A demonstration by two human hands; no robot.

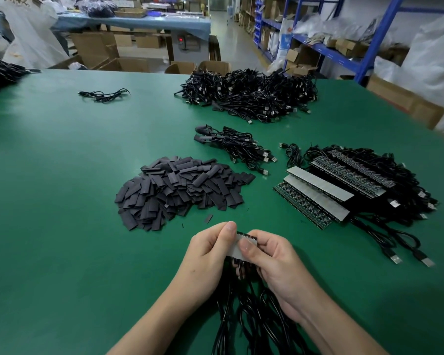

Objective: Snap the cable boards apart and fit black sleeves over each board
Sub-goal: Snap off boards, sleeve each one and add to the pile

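Both hands hold one short strip of cable boards (237, 245) above the near middle of the green table (62, 175). My left hand (209, 249) pinches its left end with the thumb on top. My right hand (269, 254) grips its right end, thumb pressed on the grey face. Black cables (244, 311) hang from the strip toward me. A heap of flat black sleeves (180, 190) lies just beyond the hands. To the right lie long unbroken board strips (318, 193) with their cables.
A small bunch of sleeved cables (236, 147) lies past the sleeve heap, and a large pile of cables (249, 96) sits at the far edge. One loose cable (104, 94) lies far left. Cardboard boxes and blue shelving (326, 47) stand beyond the table.
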